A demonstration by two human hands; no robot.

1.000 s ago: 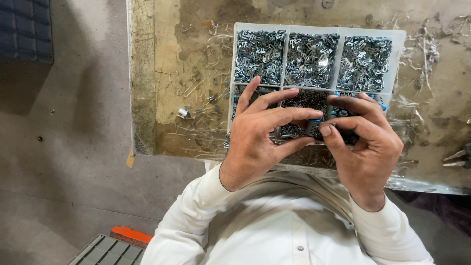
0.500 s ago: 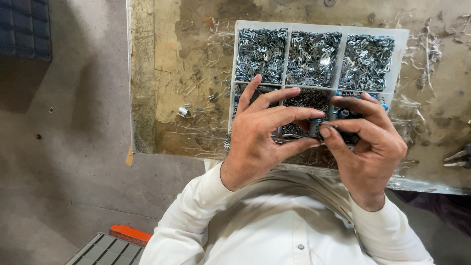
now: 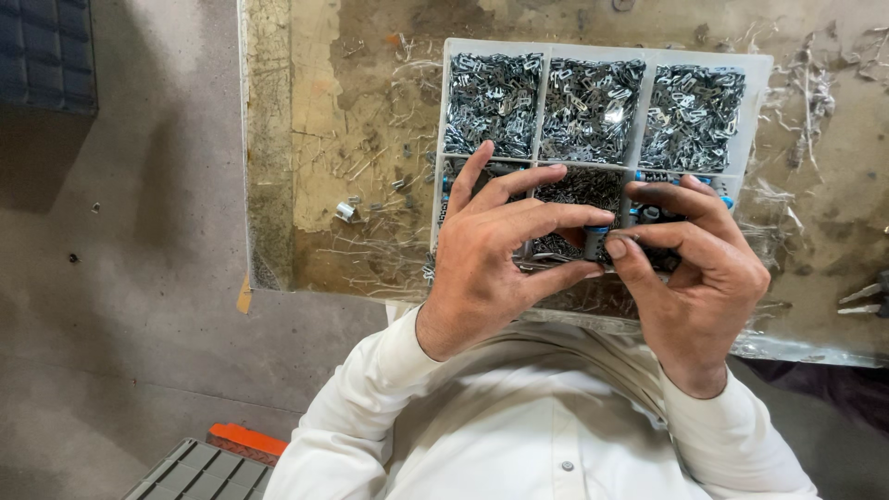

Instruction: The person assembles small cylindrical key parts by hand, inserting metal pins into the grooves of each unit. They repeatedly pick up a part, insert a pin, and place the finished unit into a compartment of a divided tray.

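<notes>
Over compartment tray (image 3: 759, 69) (metal clips inside), both hands (image 3: 491, 264) pinch small part (image 3: 595, 243).

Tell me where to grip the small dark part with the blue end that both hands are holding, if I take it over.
Grip the small dark part by its lower end, coming from below, the person's side. The left hand and right hand pinch it from both sides, fingertips meeting over the compartment tray, so its flanks are covered. It looks roughly upright, blue end on top, though mostly hidden.
</notes>
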